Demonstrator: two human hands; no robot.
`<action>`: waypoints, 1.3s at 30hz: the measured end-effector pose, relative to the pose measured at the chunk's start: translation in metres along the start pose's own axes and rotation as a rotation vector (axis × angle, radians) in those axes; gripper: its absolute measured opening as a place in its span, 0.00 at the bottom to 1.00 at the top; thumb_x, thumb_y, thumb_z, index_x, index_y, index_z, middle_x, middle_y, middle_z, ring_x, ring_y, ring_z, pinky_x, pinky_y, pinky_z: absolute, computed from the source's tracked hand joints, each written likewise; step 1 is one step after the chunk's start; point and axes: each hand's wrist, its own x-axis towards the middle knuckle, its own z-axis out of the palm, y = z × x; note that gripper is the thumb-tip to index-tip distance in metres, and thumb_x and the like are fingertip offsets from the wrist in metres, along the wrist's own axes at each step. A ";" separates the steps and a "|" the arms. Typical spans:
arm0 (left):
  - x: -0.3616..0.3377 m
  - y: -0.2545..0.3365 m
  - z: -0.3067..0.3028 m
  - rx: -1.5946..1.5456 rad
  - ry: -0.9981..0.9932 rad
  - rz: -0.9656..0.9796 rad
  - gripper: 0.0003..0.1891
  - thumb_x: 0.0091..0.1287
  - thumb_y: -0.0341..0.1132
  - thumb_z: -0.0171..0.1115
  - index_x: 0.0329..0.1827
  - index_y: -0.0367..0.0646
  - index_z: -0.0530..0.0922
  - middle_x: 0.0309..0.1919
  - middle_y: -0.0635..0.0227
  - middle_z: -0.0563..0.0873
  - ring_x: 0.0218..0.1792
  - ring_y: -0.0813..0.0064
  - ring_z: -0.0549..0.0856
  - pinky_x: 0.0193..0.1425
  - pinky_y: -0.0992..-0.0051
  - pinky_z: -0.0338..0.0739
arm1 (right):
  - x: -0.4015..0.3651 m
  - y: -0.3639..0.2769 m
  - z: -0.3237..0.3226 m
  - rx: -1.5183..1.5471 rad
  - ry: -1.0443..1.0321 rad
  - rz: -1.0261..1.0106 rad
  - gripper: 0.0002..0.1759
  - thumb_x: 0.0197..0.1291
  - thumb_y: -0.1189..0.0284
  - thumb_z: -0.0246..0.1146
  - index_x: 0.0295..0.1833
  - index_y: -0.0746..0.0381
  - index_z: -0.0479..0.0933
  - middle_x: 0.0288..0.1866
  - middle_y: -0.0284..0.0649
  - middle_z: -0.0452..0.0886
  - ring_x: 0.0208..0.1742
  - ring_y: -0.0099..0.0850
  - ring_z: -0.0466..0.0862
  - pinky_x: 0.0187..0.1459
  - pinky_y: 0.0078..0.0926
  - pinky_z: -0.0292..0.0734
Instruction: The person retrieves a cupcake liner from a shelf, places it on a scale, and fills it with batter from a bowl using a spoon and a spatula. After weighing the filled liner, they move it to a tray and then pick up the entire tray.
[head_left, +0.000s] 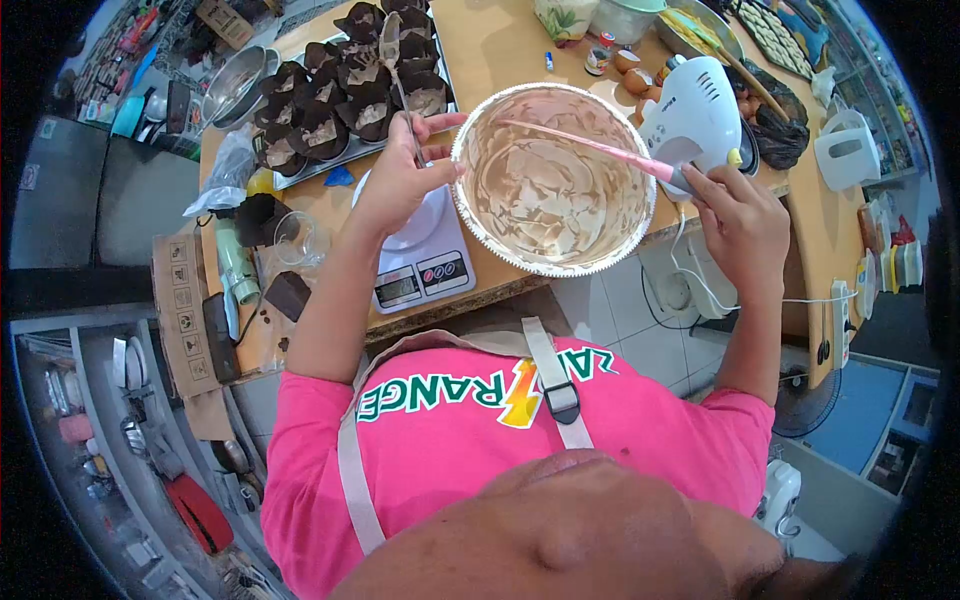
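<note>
A wide metal bowl (pixel 505 258), smeared inside with brown batter and nearly scraped out, sits tilted at the table's front edge. My left hand (pixel 398 182) holds a metal spoon (pixel 392 45) by its handle, and its thumb rests against the bowl's left rim. The spoon's head reaches over a tray of dark paper muffin cups (pixel 350 95) holding batter. My right hand (pixel 742 218) grips the end of a pink spatula (pixel 590 145), whose blade lies across the inside of the bowl.
A white kitchen scale (pixel 420 265) stands under my left wrist. A white hand mixer (pixel 697 112) lies right of the bowl, with its cord hanging off the edge. Eggs (pixel 632 62), jars and another tray sit behind. Spare dark liners (pixel 262 215) and a glass (pixel 296 236) are at the left.
</note>
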 end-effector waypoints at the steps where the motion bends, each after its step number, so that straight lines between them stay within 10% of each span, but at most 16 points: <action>1: 0.002 -0.001 -0.002 0.014 -0.013 0.000 0.25 0.54 0.19 0.64 0.41 0.49 0.55 0.63 0.54 0.71 0.50 0.71 0.76 0.53 0.71 0.77 | 0.001 0.000 0.000 -0.003 -0.002 -0.014 0.17 0.52 0.72 0.65 0.50 0.47 0.82 0.36 0.29 0.79 0.35 0.31 0.81 0.37 0.32 0.76; 39: -0.009 0.000 -0.004 0.022 -0.033 0.035 0.26 0.54 0.17 0.63 0.41 0.47 0.53 0.60 0.53 0.71 0.50 0.67 0.78 0.47 0.72 0.79 | 0.025 -0.021 -0.007 -0.170 -0.062 -0.242 0.16 0.51 0.74 0.61 0.46 0.46 0.82 0.34 0.29 0.76 0.37 0.28 0.81 0.38 0.32 0.76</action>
